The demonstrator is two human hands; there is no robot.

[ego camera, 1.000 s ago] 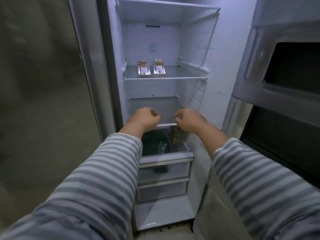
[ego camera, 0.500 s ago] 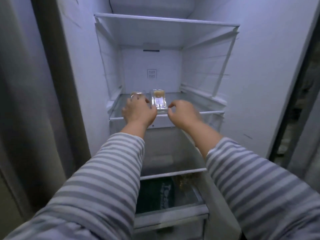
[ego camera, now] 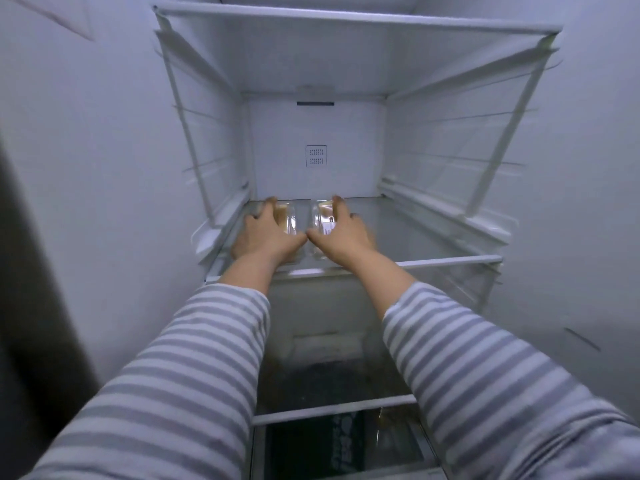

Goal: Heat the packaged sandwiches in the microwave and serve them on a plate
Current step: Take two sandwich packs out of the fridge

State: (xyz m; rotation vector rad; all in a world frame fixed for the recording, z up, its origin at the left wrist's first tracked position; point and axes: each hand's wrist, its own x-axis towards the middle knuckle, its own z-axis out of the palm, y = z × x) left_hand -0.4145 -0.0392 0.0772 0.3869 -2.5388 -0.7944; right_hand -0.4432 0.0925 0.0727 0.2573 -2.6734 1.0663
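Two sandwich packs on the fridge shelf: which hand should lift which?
Each its own: the left hand already lies over the left pack, the right hand over the right pack. Neither needs to cross.

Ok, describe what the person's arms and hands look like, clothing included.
Both arms wear long sleeves with horizontal grey and white stripes, the left sleeve and right sleeve pushed up short of the wrists. The left hand and right hand are bare: no gloves, rings or watch visible.
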